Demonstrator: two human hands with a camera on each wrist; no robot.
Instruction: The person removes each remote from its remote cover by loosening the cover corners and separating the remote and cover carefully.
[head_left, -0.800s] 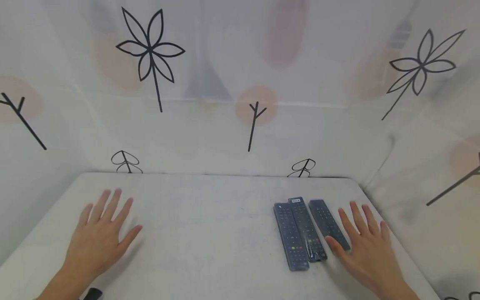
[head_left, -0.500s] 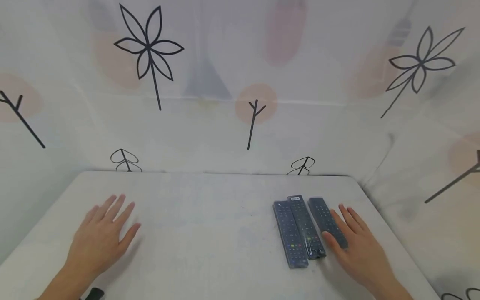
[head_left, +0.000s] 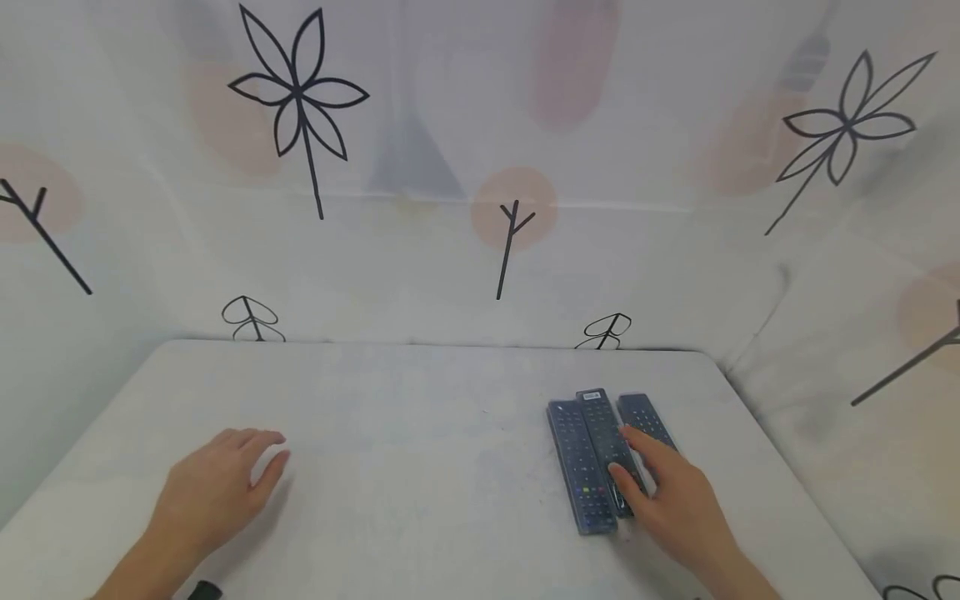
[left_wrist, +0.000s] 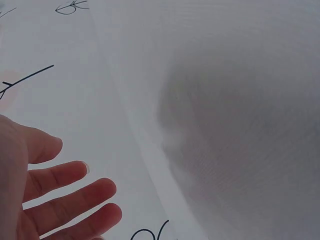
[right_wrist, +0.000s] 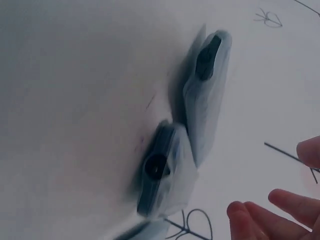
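Note:
Three dark remote controls in clear plastic sleeves lie side by side on the right of the white table: a left remote [head_left: 576, 475], a middle remote [head_left: 600, 421] and a right remote [head_left: 643, 417]. Above the middle and right ones is my right hand [head_left: 678, 504], fingers loosely bent and hiding part of both. In the right wrist view its fingers [right_wrist: 280, 220] appear apart from the remotes' wrapped ends, such as the nearer remote [right_wrist: 170, 175]. My left hand [head_left: 213, 492] hovers over the table's left side, relaxed, nothing in its fingers [left_wrist: 75, 200].
The white table [head_left: 390, 450] meets a pale patterned cloth [head_left: 420, 275] at its back edge, and similar cloth hangs at both sides. A small dark object [head_left: 204, 591] shows by my left wrist.
My right hand has moved left from beside the right remote to over the middle one, its fingers bending. My left hand's spread fingers have drawn together and bent. The remotes stay put.

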